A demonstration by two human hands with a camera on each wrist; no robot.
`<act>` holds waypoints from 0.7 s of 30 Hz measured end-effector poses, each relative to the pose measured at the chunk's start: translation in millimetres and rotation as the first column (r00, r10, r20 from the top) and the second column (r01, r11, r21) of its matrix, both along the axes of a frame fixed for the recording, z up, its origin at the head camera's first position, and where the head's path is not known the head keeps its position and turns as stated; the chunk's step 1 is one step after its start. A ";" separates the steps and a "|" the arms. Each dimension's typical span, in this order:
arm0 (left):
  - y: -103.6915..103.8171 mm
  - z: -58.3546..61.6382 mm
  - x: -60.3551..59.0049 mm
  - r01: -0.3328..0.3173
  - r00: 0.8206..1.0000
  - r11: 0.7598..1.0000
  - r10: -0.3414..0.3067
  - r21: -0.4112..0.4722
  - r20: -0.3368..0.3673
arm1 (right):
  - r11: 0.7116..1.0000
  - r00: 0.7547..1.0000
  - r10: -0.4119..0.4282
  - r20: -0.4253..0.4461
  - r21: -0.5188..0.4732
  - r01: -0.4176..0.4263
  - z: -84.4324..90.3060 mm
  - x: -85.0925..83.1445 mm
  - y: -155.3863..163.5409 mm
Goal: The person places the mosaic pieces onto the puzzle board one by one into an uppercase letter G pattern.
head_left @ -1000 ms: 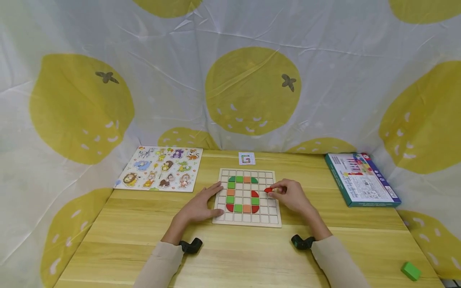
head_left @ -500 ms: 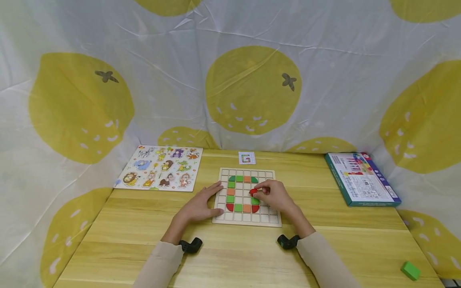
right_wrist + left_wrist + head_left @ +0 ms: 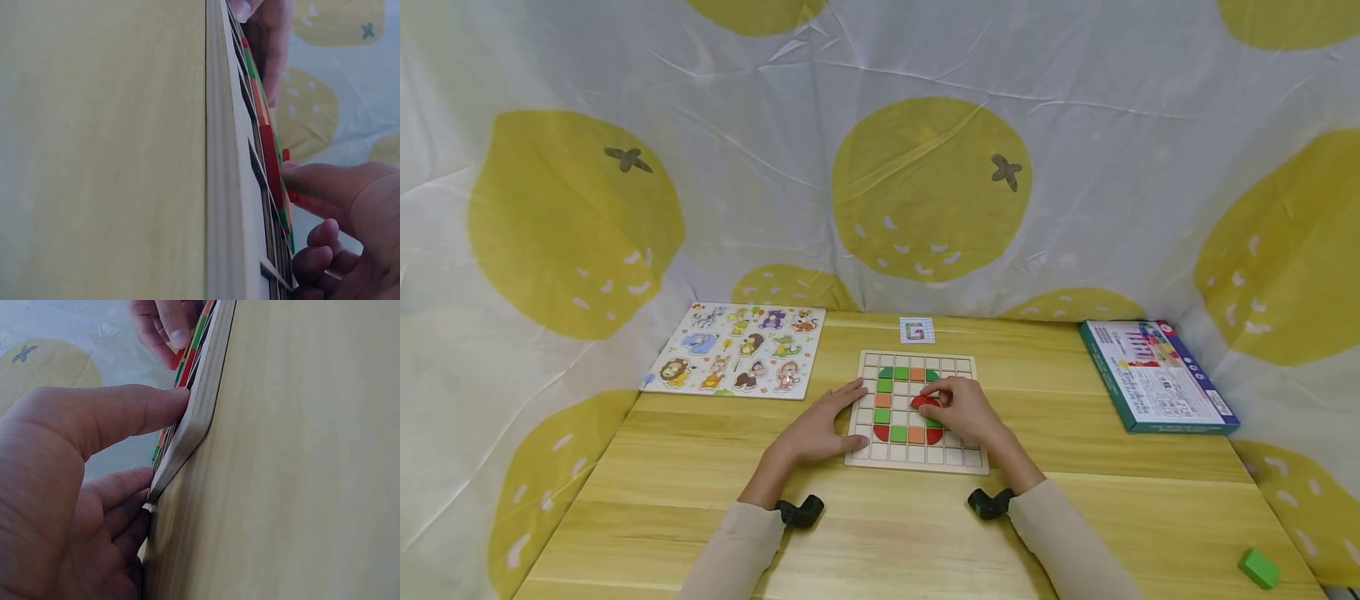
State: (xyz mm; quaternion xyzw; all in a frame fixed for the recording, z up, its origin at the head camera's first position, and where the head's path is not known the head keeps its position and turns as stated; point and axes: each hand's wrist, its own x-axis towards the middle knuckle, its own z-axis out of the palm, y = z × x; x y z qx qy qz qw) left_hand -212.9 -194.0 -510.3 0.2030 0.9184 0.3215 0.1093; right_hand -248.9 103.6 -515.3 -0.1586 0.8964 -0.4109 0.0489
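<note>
A wooden grid board (image 3: 958,457) lies at the table's middle, with green, orange and red tiles set in a letter shape. My right hand (image 3: 961,407) is over the board's right half and pinches a red tile (image 3: 921,402) between thumb and fingers above a cell; the red tile (image 3: 286,156) also shows at the fingertips in the right wrist view. My left hand (image 3: 817,429) lies flat on the table with straight fingers touching the board's left edge (image 3: 200,412). A small pattern card (image 3: 917,330) sits just behind the board.
An animal peg puzzle (image 3: 736,349) lies at the back left. A teal game box (image 3: 1156,377) lies at the right. A loose green block (image 3: 1258,567) sits near the front right corner. Lemon-print cloth (image 3: 925,183) walls in the table.
My right hand has carried the red tile leftward from the board's right edge to over its inner cells. The left hand has stayed at the board's left edge.
</note>
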 end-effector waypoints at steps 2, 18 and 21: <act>0.4 0.1 -0.1 -0.002 1.000 1.000 0.002 0.000 0.002 | 1.000 1.000 0.005 -0.007 0.012 -0.005 -0.8 -0.3 -0.6; 2.1 -1.2 -0.9 -0.004 1.000 1.000 0.004 -0.004 0.007 | 1.000 1.000 0.024 0.018 0.007 -0.025 -1.1 2.0 0.4; 1.7 -1.5 -0.5 -0.004 1.000 1.000 0.004 -0.007 0.010 | 0.999 0.999 0.018 0.030 -0.033 -0.017 -2.5 1.5 2.7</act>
